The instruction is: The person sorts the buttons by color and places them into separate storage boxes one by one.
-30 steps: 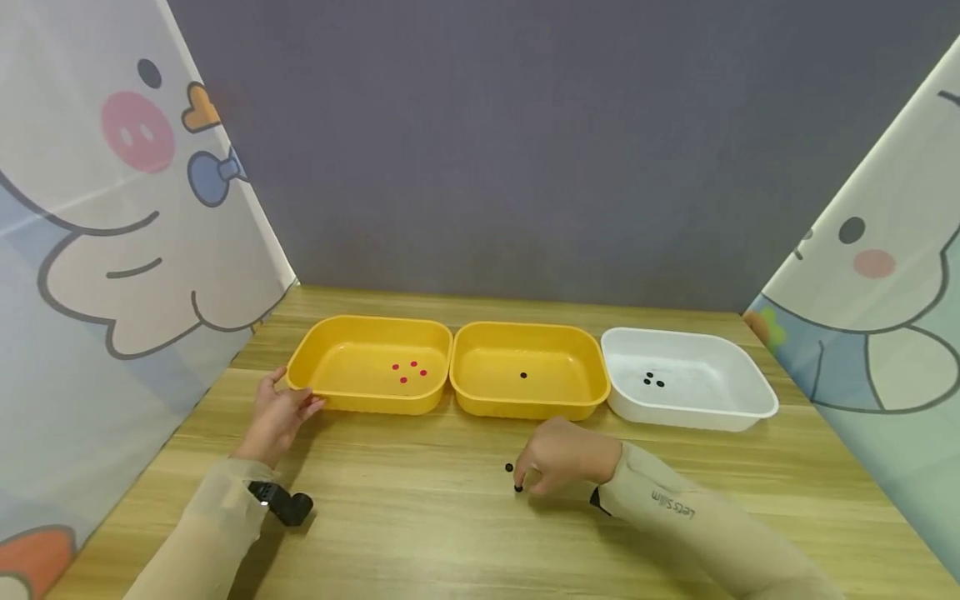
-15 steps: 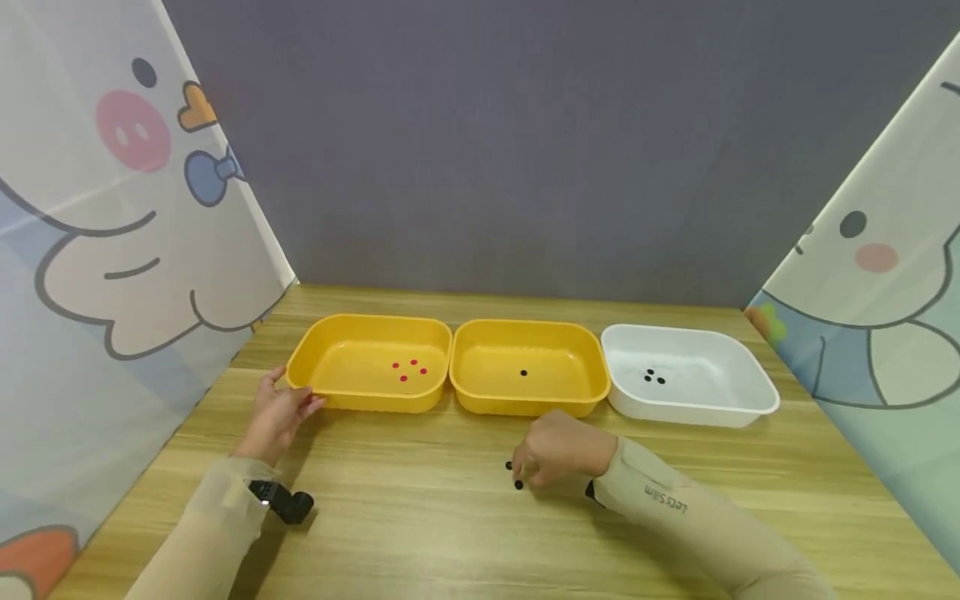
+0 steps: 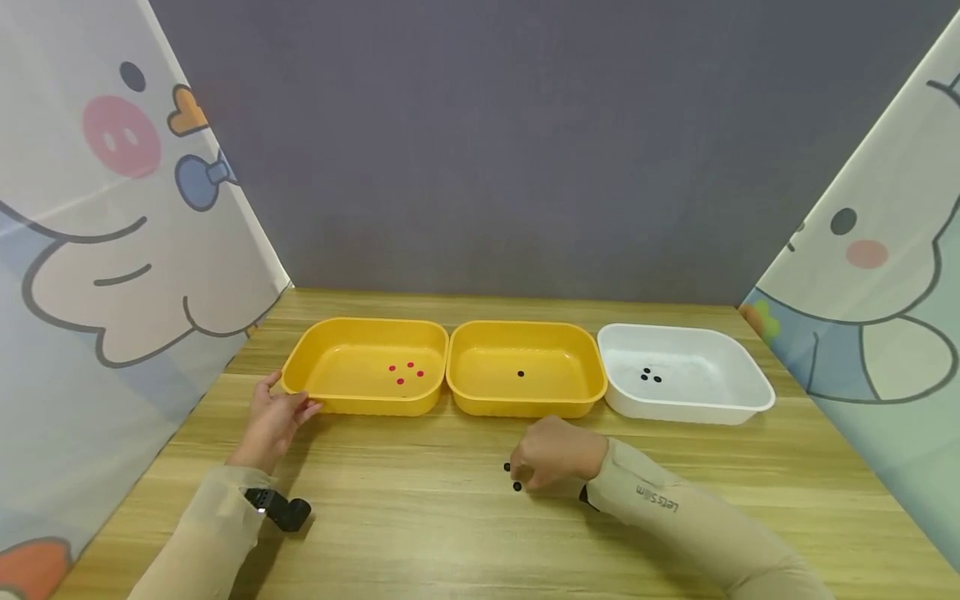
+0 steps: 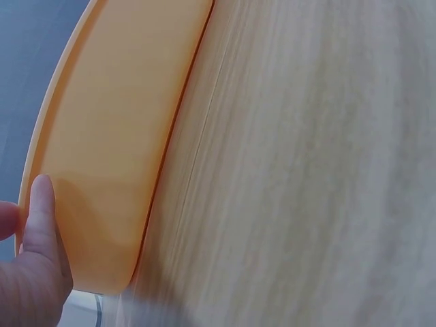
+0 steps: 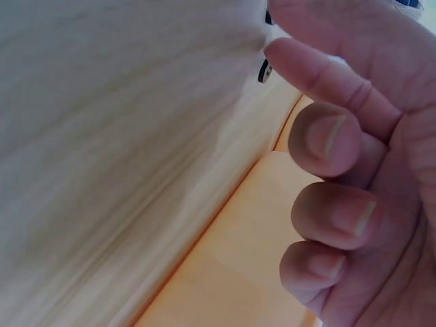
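Observation:
My left hand (image 3: 273, 425) grips the near left corner of the left yellow tray (image 3: 375, 406), its thumb over the rim in the left wrist view. My right hand (image 3: 558, 454) is low over the wooden table, in front of the middle yellow tray (image 3: 525, 408). Two small black buttons lie at its fingertips: a farther button (image 3: 507, 467) and a nearer button (image 3: 517, 487). In the right wrist view, thumb and index finger stand slightly apart beside a button (image 5: 265, 71); the other fingers are loosely bent. Neither button is plainly gripped.
Several red buttons (image 3: 401, 381) lie in the left tray, and one black button (image 3: 521, 374) in the middle tray. A white tray (image 3: 690, 411) at the right holds three black buttons (image 3: 647, 371). The trays stand side by side before a grey partition (image 3: 480, 167).
The view has shifted slightly. My right hand has edged a little left beside the two black buttons, which stay in place. My left hand keeps its grip on the left tray.

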`<state>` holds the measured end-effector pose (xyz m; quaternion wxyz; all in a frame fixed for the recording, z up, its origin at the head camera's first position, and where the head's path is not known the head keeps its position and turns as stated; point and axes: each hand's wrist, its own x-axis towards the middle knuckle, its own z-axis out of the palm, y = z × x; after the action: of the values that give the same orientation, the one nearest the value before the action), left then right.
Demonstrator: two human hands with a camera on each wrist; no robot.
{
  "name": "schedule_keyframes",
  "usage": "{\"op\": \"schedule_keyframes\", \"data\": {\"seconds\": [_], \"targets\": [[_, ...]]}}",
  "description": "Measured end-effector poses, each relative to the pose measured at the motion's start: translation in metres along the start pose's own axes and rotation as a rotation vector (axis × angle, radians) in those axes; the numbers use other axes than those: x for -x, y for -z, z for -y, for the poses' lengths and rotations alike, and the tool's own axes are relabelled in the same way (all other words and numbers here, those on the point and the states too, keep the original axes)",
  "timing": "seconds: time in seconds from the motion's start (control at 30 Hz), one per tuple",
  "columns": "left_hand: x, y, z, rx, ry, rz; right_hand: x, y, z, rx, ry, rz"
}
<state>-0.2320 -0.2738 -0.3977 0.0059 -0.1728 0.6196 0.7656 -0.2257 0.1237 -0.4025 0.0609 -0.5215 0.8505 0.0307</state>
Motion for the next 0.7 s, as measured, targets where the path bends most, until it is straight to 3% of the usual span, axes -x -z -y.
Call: {"op": "schedule_keyframes", "data": {"seconds": [0.33, 0.7], "targets": [[0.000, 0.002, 0.001, 0.001, 0.015, -0.009, -0.009, -0.002, 0.006, 0.012, 0.031, 0.013], [0.000, 0.001, 0.000, 0.012, 0.018, 0.000, -0.012, -0.004, 0.011, 0.158, 0.080, -0.049]]}}
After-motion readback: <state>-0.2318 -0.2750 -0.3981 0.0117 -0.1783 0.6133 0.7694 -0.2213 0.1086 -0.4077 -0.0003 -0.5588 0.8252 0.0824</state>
